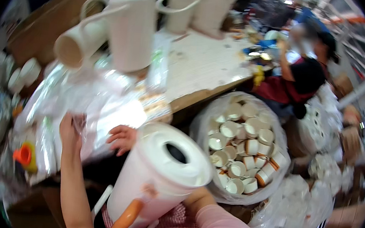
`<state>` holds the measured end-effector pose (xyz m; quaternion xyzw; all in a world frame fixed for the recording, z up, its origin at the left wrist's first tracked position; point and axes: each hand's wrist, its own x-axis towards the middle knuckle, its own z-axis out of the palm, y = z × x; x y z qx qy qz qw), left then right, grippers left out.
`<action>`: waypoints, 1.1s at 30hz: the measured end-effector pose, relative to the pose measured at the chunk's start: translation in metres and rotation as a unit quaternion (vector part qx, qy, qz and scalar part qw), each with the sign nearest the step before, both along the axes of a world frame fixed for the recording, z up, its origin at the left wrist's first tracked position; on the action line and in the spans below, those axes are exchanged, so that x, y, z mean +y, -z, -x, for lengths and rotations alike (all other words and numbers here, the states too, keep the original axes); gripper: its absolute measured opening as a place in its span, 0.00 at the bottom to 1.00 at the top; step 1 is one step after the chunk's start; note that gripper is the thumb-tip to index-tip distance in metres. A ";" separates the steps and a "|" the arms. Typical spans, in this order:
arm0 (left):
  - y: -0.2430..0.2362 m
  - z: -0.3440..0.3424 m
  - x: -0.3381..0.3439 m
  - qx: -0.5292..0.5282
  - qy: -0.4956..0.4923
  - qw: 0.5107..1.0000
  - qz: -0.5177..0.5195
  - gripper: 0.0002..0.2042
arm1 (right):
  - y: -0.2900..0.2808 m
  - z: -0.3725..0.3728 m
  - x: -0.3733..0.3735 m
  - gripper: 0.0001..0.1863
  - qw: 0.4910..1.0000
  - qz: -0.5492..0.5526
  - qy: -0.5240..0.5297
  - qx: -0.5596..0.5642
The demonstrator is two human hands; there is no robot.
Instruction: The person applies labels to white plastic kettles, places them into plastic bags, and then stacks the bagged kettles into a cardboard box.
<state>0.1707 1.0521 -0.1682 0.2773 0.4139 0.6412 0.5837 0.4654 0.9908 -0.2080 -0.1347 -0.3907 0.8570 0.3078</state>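
From my end, the head view has the white jug (140, 180) between my arms: it leans against my body over my lap, tilted, its top towards the table (206, 58). My right arm wraps around its far side, and the right hand (123, 140) shows past the jug with fingers spread; I see nothing in that grip. My left hand (69, 133) has a narrow grip, apparently on a piece of clear film (79, 123), though blur hides exactly how the fingers close on it.

As for progress, I judge this jug well along as a piece: the pale lid (157, 144), with its dark oval opening, sits on top, and the orange-brown handle (129, 215) is in place. What looks undone is anything involving the plastic. The jug's visible sides are bare, and the film in my left hand is apart from it. Clear plastic sheets (73, 91) lie spread on the table's near end.

Beyond them I count more work at the same bare stage: one upright jug (133, 28) and one jug lying on its side (81, 43), neither visibly covered. I can't tell whether any finished ones are within view. The lined sack (197, 122) of small cups (237, 168) to my right is touched by neither hand.
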 end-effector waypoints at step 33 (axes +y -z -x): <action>-0.154 -0.021 -0.228 0.548 0.083 0.678 -0.483 0.08 | -0.051 0.033 -0.157 0.11 0.749 -0.258 0.591 -0.153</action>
